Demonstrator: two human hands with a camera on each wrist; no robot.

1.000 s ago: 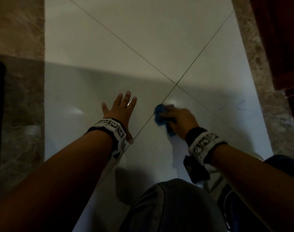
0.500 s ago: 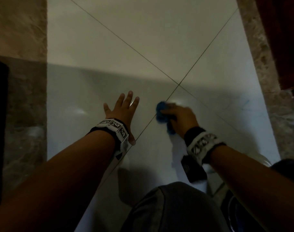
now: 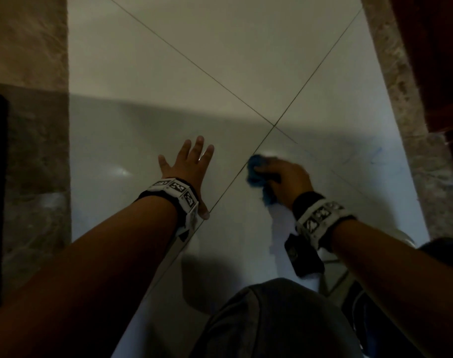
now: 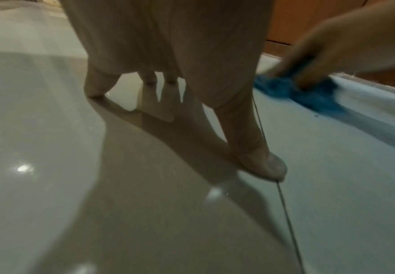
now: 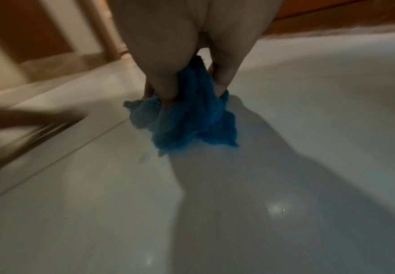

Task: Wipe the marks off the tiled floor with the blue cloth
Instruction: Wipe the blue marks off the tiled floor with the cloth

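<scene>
The blue cloth (image 3: 259,174) is bunched into a crumpled wad and pressed against the tiled floor (image 3: 220,60), just right of a grout line near the point where four tiles meet. The floor is laid in large, glossy, pale tiles. Faint blue marks (image 3: 370,157) are seen on the tile further right, well apart from the cloth.

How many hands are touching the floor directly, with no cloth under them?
1. The left hand lies flat on the tiled floor, left of the grout line. The right hand grips the blue cloth instead.
</scene>
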